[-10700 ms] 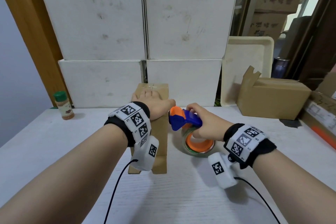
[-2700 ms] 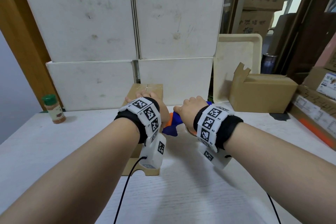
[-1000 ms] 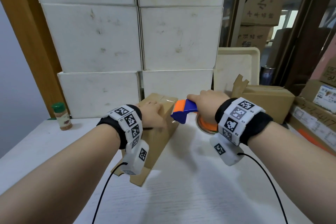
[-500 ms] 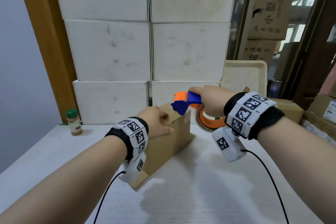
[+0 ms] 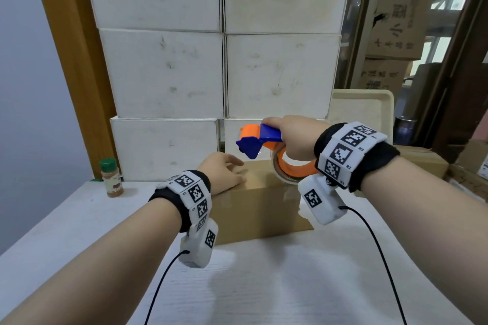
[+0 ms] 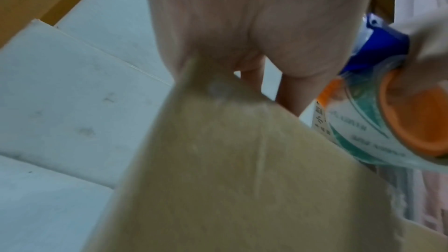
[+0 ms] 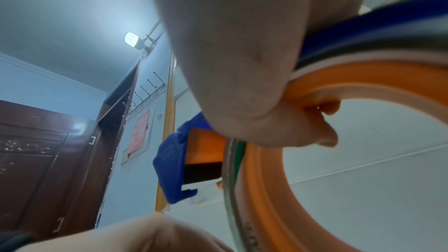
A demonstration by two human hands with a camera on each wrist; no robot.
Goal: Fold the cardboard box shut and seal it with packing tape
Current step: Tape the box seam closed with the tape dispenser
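A brown cardboard box [image 5: 260, 206] lies crosswise on the white table [image 5: 264, 285], its flaps folded down. My left hand [image 5: 227, 170] rests on the box's top left corner with the fingers laid out straight. The left wrist view shows the palm [image 6: 242, 26] over that box corner [image 6: 242, 170]. My right hand [image 5: 291, 137] grips the blue-and-orange tape dispenser [image 5: 257, 140] just above the right part of the box top. Its clear tape roll [image 5: 293, 170] hangs under the hand, close to the cardboard. In the right wrist view my fingers curl through the orange core [image 7: 266, 160].
Stacked white boxes [image 5: 221, 74] form a wall right behind the box. A spice jar with a green cap [image 5: 111, 178] stands at the back left. A cream tray [image 5: 361, 105] and another cardboard box [image 5: 422, 163] sit at the back right. Wrist cables trail over the near table.
The box has been turned from lengthwise to crosswise under my left hand. My right hand lifted the tape dispenser off the table to above the box top.
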